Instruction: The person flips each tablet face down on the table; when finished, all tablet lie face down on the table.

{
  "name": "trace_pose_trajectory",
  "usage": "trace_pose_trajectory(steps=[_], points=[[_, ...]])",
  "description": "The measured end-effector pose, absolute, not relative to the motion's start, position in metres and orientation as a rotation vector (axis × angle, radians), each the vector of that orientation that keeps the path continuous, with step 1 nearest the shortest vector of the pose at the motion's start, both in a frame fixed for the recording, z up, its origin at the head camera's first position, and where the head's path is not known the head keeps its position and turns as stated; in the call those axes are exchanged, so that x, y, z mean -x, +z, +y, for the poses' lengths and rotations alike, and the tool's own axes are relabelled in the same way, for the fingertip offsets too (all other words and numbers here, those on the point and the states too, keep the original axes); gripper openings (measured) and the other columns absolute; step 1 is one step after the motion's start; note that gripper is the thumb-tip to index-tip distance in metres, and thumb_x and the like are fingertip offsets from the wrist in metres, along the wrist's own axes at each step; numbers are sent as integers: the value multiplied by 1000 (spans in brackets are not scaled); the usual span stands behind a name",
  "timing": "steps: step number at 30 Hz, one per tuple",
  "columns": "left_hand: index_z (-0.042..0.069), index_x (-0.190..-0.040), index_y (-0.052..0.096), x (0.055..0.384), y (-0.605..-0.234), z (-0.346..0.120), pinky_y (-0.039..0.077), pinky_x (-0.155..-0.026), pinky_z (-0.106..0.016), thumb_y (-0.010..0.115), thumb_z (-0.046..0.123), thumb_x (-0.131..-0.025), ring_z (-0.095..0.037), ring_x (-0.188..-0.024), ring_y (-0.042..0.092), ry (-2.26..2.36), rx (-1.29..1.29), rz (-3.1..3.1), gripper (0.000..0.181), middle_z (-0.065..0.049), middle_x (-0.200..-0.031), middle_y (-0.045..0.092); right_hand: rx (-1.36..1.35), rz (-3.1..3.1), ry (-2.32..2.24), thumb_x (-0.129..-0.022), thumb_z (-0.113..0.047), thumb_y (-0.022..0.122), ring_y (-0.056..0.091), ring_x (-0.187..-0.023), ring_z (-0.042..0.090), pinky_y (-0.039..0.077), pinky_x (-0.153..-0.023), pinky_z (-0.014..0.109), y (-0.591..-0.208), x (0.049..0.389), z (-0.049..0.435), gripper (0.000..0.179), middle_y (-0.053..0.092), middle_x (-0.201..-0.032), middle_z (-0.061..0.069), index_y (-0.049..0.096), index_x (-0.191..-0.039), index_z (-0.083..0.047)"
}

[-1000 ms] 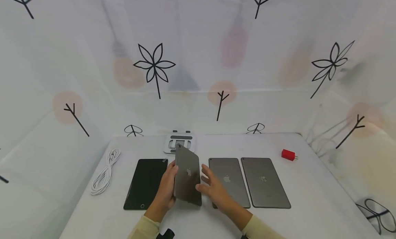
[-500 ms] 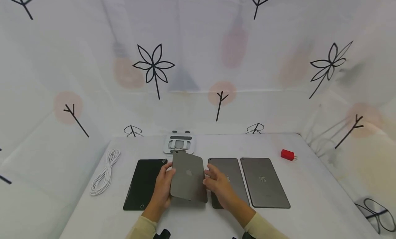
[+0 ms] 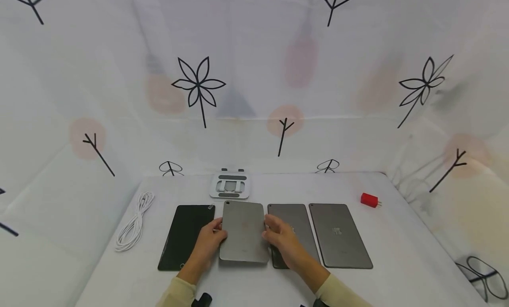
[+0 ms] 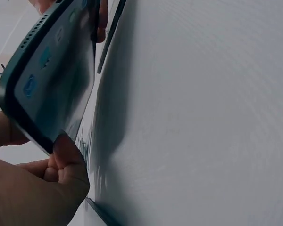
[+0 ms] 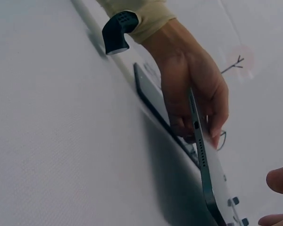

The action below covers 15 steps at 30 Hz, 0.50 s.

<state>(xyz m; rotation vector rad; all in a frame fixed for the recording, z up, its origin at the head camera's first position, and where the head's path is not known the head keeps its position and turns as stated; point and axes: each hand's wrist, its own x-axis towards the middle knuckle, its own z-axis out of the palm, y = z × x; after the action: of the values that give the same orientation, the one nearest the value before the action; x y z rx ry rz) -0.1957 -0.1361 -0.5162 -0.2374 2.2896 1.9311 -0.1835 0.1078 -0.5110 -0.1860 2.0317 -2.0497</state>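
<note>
A grey tablet (image 3: 243,232) is held back up and slightly tilted, raised above the table. My left hand (image 3: 208,240) grips its left edge; in the left wrist view the thumb (image 4: 68,155) lies on the screen side and other fingers lie behind. My right hand (image 3: 284,238) is at the opposite edge, its thumb over the back, fingers partly hidden. App icons show on the tablet's lit screen (image 4: 61,70) in the left wrist view. Two grey tablets lie back up to the right: the nearer tablet (image 3: 292,214), partly covered by my right hand, and the farther tablet (image 3: 342,236).
A dark tablet (image 3: 187,232) lies screen up left of the held one, beside a coiled white cable (image 3: 133,227). Behind sits a white-grey folding stand (image 3: 229,186). A red charger plug (image 3: 370,200) lies at the right, and a patterned cloth (image 3: 254,77) hangs behind the table.
The held tablet has turned from nearly edge-on to show its whole back and has come down toward the table. My right hand has closed in from beside it to its right edge.
</note>
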Motion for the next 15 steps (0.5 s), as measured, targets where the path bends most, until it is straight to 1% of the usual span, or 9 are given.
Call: trace_pose_trajectory(steps=[3,6,8,11,13,15], points=[[-5,-146,49,196,-518,-136,53,-83,-32,62,5,-90,-22,-101,56,1827,221,2343,59,-12,-117,57,175,2032,-2045,-97,-9,60,26,-151,44,27,-119,60,-512,183,108,68,32,-160,29,30,-155,8],[-6,-144,50,196,-520,-136,55,-85,-35,62,4,-91,-23,-101,59,1776,217,2382,56,-13,-118,61,172,2027,-2052,-97,-8,59,25,-151,44,26,-119,60,-512,183,108,67,31,-160,29,30,-155,9],[-8,-143,51,196,-520,-136,56,-90,-38,60,2,-92,-26,-107,61,1764,218,2398,53,-16,-122,64,169,2026,-2054,-98,-8,59,26,-150,44,27,-119,60,-511,183,107,66,31,-160,29,30,-155,8],[-10,-140,54,195,-518,-136,55,-97,-45,58,3,-94,-32,-117,62,1722,227,2452,48,-22,-130,64,159,2019,-2055,-98,-8,58,29,-149,45,28,-119,60,-511,184,107,65,31,-160,30,30,-155,8],[-9,-138,56,193,-516,-135,53,-100,-49,57,6,-95,-36,-122,61,1663,237,2519,46,-24,-134,63,153,2007,-2054,-99,-8,57,30,-148,46,30,-118,60,-511,185,106,65,30,-160,30,29,-155,8],[-7,-136,59,192,-515,-133,51,-102,-52,56,11,-95,-39,-124,60,1585,258,2599,45,-24,-134,63,139,1980,-2057,-99,-9,56,32,-147,47,30,-117,61,-510,185,106,66,30,-160,31,28,-155,8]])
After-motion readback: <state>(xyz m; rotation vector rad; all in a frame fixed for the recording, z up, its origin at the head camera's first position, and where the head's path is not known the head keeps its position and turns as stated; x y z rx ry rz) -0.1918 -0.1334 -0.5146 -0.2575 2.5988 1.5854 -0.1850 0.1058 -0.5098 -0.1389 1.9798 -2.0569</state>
